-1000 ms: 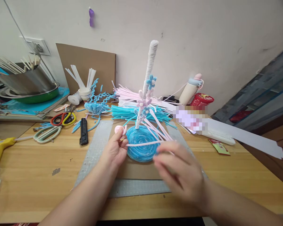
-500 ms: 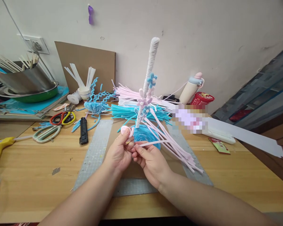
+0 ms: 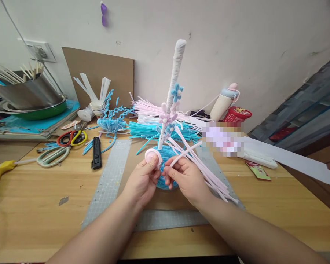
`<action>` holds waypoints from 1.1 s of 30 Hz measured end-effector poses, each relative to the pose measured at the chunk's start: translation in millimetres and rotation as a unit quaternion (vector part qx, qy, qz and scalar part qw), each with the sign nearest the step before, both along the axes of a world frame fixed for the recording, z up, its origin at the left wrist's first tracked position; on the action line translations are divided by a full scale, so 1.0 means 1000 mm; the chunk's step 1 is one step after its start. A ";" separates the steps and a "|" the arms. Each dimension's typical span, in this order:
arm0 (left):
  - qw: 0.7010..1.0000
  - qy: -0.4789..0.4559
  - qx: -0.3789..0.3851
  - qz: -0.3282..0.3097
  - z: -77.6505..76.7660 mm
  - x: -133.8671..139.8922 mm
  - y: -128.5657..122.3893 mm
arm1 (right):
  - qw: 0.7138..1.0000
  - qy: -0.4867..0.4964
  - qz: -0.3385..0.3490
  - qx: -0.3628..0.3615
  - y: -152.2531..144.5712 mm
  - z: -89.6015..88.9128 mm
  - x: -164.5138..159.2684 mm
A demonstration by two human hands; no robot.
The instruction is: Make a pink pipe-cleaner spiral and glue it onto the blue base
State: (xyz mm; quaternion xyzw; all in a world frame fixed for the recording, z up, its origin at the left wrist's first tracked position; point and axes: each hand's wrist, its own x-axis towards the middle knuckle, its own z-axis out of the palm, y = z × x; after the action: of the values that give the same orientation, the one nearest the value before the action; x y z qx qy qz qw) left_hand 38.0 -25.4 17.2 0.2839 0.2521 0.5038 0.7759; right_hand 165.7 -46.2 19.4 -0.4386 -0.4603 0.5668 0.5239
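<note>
My left hand [image 3: 145, 174] is closed, thumb and fingers pinching a small round pale pink disc [image 3: 151, 155] that looks like coiled pipe cleaner. To its right, my right hand [image 3: 184, 178] pinches a pale pink pipe cleaner [image 3: 186, 152], whose free end points up and right. Just behind both hands is a round blue base of coiled pipe cleaner [image 3: 167, 183], partly hidden by them. From it rises a white wrapped stem [image 3: 176, 62], leaning slightly right. A blue flower [image 3: 177, 92] and a pink flower [image 3: 165, 118] are among those on the stem.
Loose pink pipe cleaners [image 3: 209, 178] lie right of the base on a grey cutting mat [image 3: 104, 194]. Turquoise pipe cleaners [image 3: 143, 130] are bundled behind. Scissors [image 3: 53, 156], a black cutter [image 3: 96, 154] and a yellow glue gun [image 3: 1, 174] lie left. A bottle [image 3: 222, 104] stands back right.
My hands have moved apart, the right one going right and raising the pipe cleaner's free end. The pink disc in my left hand now faces me more fully.
</note>
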 end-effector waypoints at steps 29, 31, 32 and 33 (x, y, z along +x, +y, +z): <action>0.998 0.059 -0.029 0.001 -0.005 0.009 -0.005 | 0.999 -0.006 -0.025 -0.019 0.004 -0.011 -0.006; 0.998 0.049 -0.040 0.008 -0.004 0.009 -0.005 | 0.999 -0.002 -0.052 -0.010 0.003 -0.009 -0.005; 0.998 0.046 -0.048 0.016 -0.004 0.008 -0.004 | 0.998 -0.001 -0.058 -0.007 0.003 -0.008 -0.004; 0.997 0.043 -0.057 0.027 -0.003 0.008 -0.003 | 0.998 -0.001 -0.061 -0.004 0.003 -0.007 -0.003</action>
State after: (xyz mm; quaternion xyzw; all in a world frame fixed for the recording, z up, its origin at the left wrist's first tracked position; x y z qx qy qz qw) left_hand 46.3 -28.9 14.0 0.2533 0.3213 0.4968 0.7654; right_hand 162.7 -43.2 12.5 -0.4684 -0.4311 0.5350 0.5555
